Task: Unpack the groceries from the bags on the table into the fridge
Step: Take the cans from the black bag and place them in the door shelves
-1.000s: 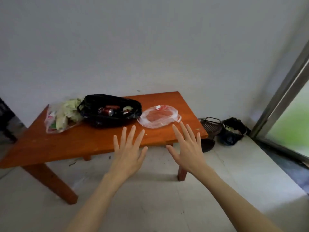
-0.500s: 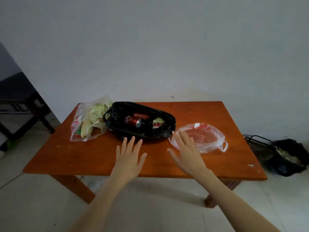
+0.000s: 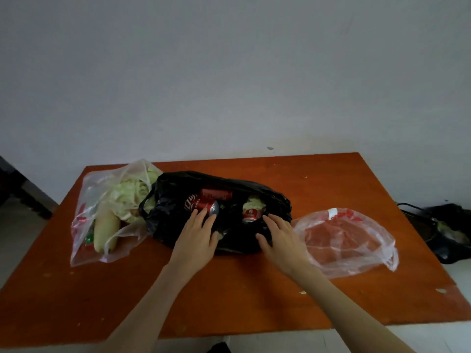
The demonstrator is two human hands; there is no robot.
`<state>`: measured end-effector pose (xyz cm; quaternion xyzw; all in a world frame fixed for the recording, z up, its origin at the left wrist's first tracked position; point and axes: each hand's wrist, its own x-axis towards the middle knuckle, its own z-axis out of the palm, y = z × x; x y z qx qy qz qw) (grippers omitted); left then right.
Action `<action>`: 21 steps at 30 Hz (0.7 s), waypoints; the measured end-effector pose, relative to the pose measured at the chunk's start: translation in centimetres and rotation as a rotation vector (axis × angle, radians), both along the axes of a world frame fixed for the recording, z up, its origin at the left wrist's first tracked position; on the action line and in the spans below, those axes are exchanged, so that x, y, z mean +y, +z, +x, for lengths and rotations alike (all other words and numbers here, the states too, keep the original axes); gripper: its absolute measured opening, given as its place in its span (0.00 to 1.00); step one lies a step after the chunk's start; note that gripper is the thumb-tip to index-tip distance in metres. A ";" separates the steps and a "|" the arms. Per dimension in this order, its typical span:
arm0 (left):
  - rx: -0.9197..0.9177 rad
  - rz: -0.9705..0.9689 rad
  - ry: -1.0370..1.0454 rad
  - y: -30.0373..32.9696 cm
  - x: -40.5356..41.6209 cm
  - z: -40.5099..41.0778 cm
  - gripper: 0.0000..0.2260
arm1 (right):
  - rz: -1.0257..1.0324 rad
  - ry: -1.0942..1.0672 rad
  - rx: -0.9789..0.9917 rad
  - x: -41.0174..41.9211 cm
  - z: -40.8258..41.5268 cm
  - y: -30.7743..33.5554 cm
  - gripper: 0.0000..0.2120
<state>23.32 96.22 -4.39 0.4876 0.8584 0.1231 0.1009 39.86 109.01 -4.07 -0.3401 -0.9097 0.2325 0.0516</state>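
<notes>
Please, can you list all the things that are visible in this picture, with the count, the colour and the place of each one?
table: 1, orange-brown wood, against the wall.
black bag: 1, black, open, middle of the table.
red cans: at least 3, red, lying inside the black bag.
clear bag of vegetables: 1, clear with red print, left of the black bag; holds pale green leaves and a pale long vegetable.
clear bag with red contents: 1, clear, right of the black bag.
dark basket and bag: dark, on the floor at the right.
left hand: 1, fingertips at a can.
right hand: 1, on the black bag.

Black bag (image 3: 178, 225), red cans (image 3: 201, 205), orange table (image 3: 331, 179).
</notes>
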 end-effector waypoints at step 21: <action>0.176 -0.468 -0.291 -8.0 11.3 -13.1 0.37 | -0.266 -0.626 -0.391 5.2 -14.1 -8.8 0.43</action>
